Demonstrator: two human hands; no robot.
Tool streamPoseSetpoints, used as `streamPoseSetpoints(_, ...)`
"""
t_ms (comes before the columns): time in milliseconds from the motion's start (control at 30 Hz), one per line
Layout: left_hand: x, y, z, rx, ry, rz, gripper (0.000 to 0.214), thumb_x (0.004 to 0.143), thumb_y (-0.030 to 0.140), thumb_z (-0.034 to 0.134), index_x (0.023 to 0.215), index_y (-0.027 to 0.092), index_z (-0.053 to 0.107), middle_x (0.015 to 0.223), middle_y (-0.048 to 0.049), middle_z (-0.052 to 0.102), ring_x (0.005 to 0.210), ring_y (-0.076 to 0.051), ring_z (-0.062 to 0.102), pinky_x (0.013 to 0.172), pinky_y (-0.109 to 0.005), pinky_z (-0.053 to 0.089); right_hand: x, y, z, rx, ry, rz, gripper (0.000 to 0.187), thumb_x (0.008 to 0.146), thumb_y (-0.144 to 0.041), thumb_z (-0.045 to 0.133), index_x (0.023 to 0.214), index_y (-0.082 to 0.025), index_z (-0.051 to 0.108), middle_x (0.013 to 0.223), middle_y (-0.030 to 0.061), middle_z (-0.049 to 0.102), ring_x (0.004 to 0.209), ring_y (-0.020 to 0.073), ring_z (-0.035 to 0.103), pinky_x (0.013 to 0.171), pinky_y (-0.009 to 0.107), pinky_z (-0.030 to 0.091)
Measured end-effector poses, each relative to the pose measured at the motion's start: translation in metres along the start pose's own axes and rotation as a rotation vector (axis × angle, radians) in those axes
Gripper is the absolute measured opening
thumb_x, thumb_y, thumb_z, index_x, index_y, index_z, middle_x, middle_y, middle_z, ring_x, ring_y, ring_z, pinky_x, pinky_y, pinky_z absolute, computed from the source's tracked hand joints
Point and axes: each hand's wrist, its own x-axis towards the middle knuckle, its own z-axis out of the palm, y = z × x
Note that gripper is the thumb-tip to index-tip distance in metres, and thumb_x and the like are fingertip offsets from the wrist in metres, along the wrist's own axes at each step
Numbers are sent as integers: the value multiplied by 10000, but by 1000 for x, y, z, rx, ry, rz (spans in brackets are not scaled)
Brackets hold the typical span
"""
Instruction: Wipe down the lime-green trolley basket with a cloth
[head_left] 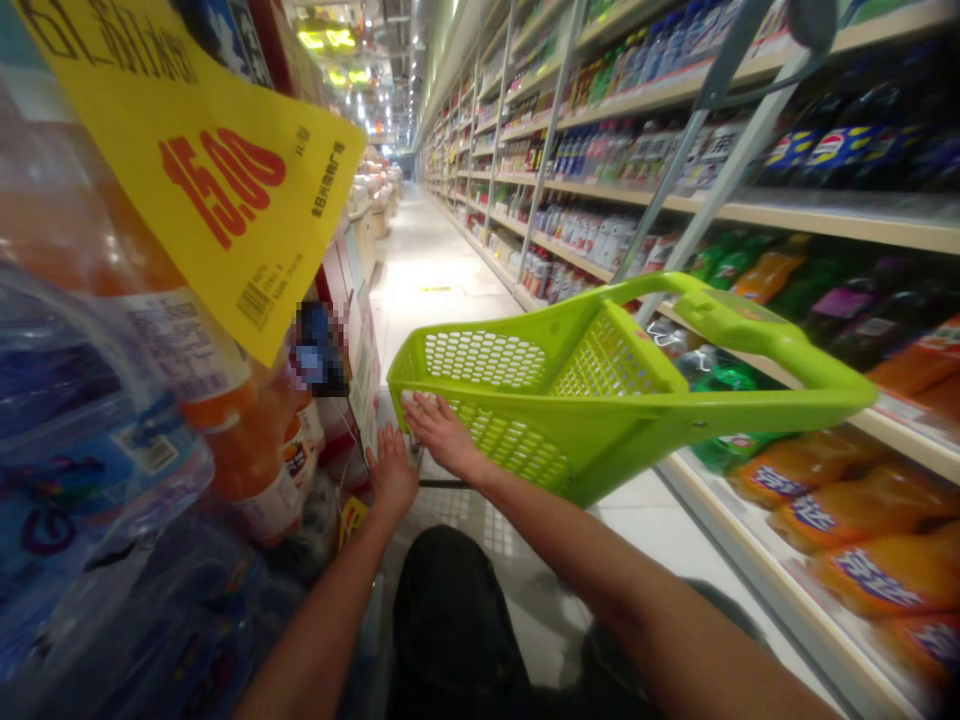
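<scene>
A lime-green shopping cart (pixel 622 415) with perforated basket walls stands across the aisle in front of me, its handle pointing right. At its near left corner, my right hand (pixel 442 437) lies with fingers extended against the upper side of the basket. Just left of it, my left hand (pixel 394 470) is stretched out flat by the lower corner, beside the display. Whether the left fingers touch the cart, I cannot tell. A pale spot shows at the right fingertips, too small to name. My dark-clad knee (pixel 454 610) is bent below my arms.
Shelves of bottled drinks (pixel 847 570) line the right side, with a grey metal frame (pixel 697 190) leaning near them. On the left, wrapped bottle packs (pixel 82 470) and orange drink bottles (pixel 225 430) sit under a yellow price sign (pixel 225 190). The tiled aisle (pixel 420 240) runs far ahead.
</scene>
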Motion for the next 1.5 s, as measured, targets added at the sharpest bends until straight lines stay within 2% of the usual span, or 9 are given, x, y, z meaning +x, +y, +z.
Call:
streamPoseSetpoints(100, 2, -7, -2, 9, 23, -21, 680, 724, 136, 465, 1370, 48, 272, 1479, -173, 192, 1369, -272, 153, 1086, -511, 169, 34, 3, 1, 7, -6, 7, 366, 890, -132, 380, 1237, -124, 496, 1373, 95, 428, 1341, 249, 234, 1090, 501, 208)
streamPoseSetpoints(167, 0, -12, -2, 10, 27, -21, 687, 716, 135, 470, 1371, 56, 277, 1480, -167, 194, 1366, -276, 163, 1083, -511, 179, 38, 3, 10, 20, -50, 0, 365, 885, -123, 378, 1227, -109, 506, 1352, 106, 453, 1332, 247, 260, 1091, 487, 219)
streamPoseSetpoints(300, -6, -20, 3, 12, 22, -27, 696, 704, 121, 472, 1373, 80, 284, 1480, -153, 204, 1364, -279, 170, 1079, -522, 185, 11, -7, 37, 44, -161, -21, 328, 868, -121, 411, 1155, -78, 564, 1286, 131, 517, 1287, 253, 347, 1067, 459, 284)
streamPoseSetpoints(400, -8, -21, 3, 19, 11, -30, 687, 710, 118, 469, 1371, 77, 288, 1478, -157, 207, 1363, -279, 173, 1081, -522, 178, -10, -14, 43, 53, -220, -19, 290, 843, -113, 454, 1091, -82, 604, 1215, 139, 572, 1247, 248, 405, 1060, 459, 296)
streamPoseSetpoints(600, -6, -1, -10, -4, 2, 3, 681, 731, 128, 460, 1380, 89, 257, 1483, -154, 197, 1373, -263, 139, 1090, -512, 157, -2, 6, -7, 20, -33, -20, 348, 892, -162, 395, 1218, -155, 517, 1379, 88, 419, 1345, 230, 232, 1104, 504, 161)
streamPoseSetpoints(700, -7, 15, -18, -4, 24, 45, 682, 735, 129, 447, 1384, 81, 241, 1487, -157, 183, 1377, -262, 114, 1087, -515, 162, -9, 24, -27, -44, 4, 20, 364, 884, -134, 395, 1229, -154, 509, 1379, 84, 420, 1347, 237, 224, 1101, 514, 159)
streamPoseSetpoints(1000, -24, 49, -31, 31, 27, 170, 712, 715, 147, 467, 1385, 75, 240, 1494, -144, 162, 1378, -257, 111, 1098, -496, 147, -91, 22, -18, -70, -140, -10, 265, 853, -150, 477, 1080, -136, 612, 1283, 112, 523, 1269, 255, 379, 1040, 502, 298)
streamPoseSetpoints(1267, -25, 79, -43, 9, 68, 232, 713, 700, 125, 436, 1383, 47, 247, 1497, -135, 152, 1375, -271, 121, 1091, -525, 151, -72, 42, -85, -111, 7, 100, 370, 868, -94, 408, 1204, -193, 526, 1365, 75, 439, 1322, 200, 293, 1101, 505, 161)
streamPoseSetpoints(1500, -39, 110, -52, 40, 37, 316, 739, 695, 143, 469, 1395, 88, 238, 1500, -120, 141, 1379, -250, 109, 1100, -498, 127, -147, 36, -66, -140, -138, 117, 296, 813, -101, 498, 1081, -138, 617, 1253, 112, 551, 1239, 255, 419, 1031, 502, 303)
